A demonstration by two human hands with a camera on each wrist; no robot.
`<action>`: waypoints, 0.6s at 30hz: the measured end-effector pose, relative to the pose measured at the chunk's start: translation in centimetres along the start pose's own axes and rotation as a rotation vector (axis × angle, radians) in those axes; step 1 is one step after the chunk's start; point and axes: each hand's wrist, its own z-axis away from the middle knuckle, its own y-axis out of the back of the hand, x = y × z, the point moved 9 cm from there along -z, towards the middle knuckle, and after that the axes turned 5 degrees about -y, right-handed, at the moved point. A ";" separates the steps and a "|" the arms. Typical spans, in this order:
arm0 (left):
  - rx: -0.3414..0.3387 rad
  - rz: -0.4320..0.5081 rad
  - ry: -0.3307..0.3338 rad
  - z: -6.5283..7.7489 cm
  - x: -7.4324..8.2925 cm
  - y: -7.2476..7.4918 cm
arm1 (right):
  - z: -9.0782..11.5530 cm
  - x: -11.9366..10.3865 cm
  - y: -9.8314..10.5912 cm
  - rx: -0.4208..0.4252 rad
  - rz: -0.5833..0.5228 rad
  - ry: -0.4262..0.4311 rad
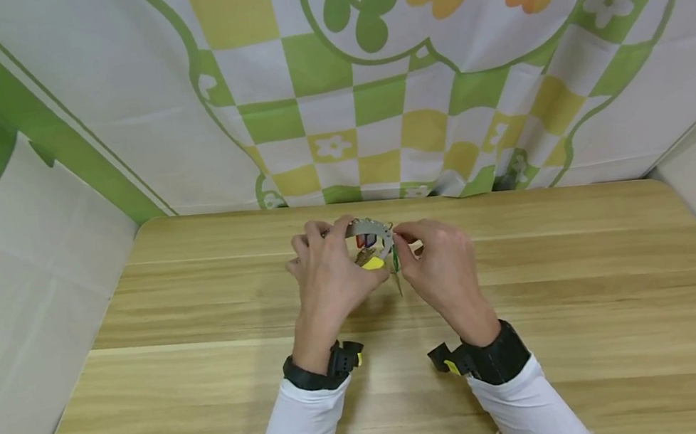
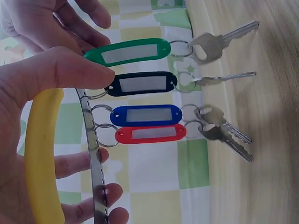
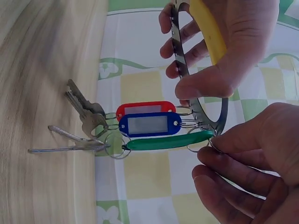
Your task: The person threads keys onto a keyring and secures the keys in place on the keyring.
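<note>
My left hand grips a curved metal strip with a row of holes and a yellow handle. Red, blue and black key tags hang from it by split rings, each with a metal key. My left thumb lies across the black tag's ring end. A green key tag is at the strip's end. The thumb and forefinger of my right hand pinch the split ring at that tag's upper end. In the right wrist view the green tag hides the black one.
Below the hands spreads a wooden table. A white, green and yellow checked cloth hangs behind its far edge, and pale panels stand at the sides. Black straps with small cameras sit on both wrists.
</note>
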 end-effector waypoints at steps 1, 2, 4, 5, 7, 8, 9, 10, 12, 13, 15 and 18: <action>0.001 0.002 0.004 0.0 -0.1 0.0 | 0.0 0.0 0.0 0.001 -0.003 -0.007; 0.002 0.005 0.009 0.0 -0.1 0.0 | 0.0 0.0 0.0 0.004 -0.003 -0.013; 0.003 0.008 0.016 0.0 -0.2 0.0 | 0.0 0.0 0.1 0.011 -0.002 -0.019; 0.003 0.009 0.018 0.0 -0.2 -0.1 | 0.0 0.0 0.1 0.014 -0.001 -0.020; 0.007 0.010 0.017 0.0 -0.2 -0.1 | 0.0 0.0 0.1 0.019 0.002 -0.023; 0.009 0.010 0.016 0.0 -0.2 -0.1 | 0.0 -0.1 0.1 0.022 0.004 -0.022; 0.010 0.010 0.015 0.0 -0.2 -0.1 | -0.1 -0.1 0.2 0.024 0.004 -0.020; 0.012 0.009 0.014 0.0 -0.2 -0.1 | -0.1 -0.2 0.1 0.024 0.003 -0.017; 0.011 0.006 0.008 0.0 -0.1 -0.1 | -0.1 -0.3 0.2 0.022 0.003 -0.009; 0.009 0.001 0.007 0.0 -0.1 -0.1 | -0.1 -0.3 0.2 0.020 0.002 -0.006; 0.002 -0.009 0.001 0.0 0.0 -0.1 | -0.1 -0.3 0.1 0.015 0.001 0.002; -0.014 -0.029 -0.013 0.0 0.2 -0.1 | 0.0 -0.1 0.1 0.008 0.007 0.015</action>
